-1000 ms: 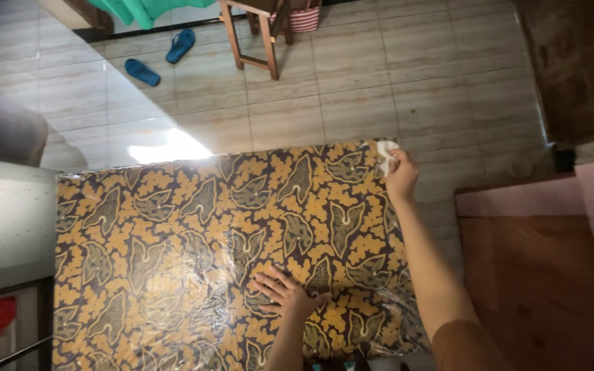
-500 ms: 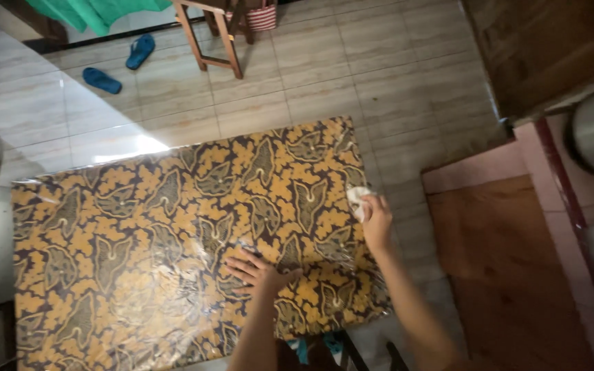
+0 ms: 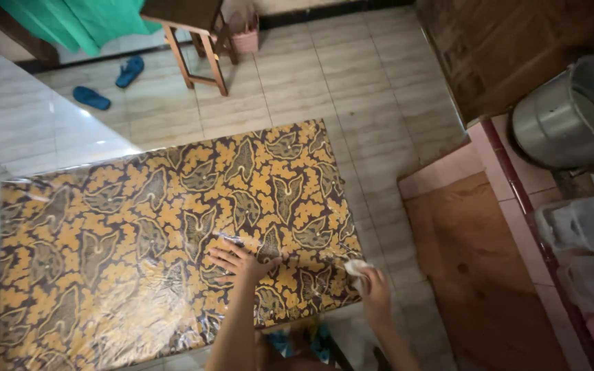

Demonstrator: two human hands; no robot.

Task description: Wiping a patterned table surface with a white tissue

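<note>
1. Cloth [image 3: 356, 267], small and white: pinched in the right hand [image 3: 375, 295] at the near right edge of the table [image 3: 104, 227].
2. Left hand [image 3: 238, 262]: laid flat, fingers spread, on the patterned plastic-covered tabletop, just left of the cloth.
3. Forearms: cut off by the lower frame edge.

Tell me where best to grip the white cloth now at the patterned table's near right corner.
Probably by the bunched end of the white cloth that sticks out toward the table, coming from the tabletop side. The right hand already covers its near part, and the left hand lies flat on the cover, apart from it.
</note>
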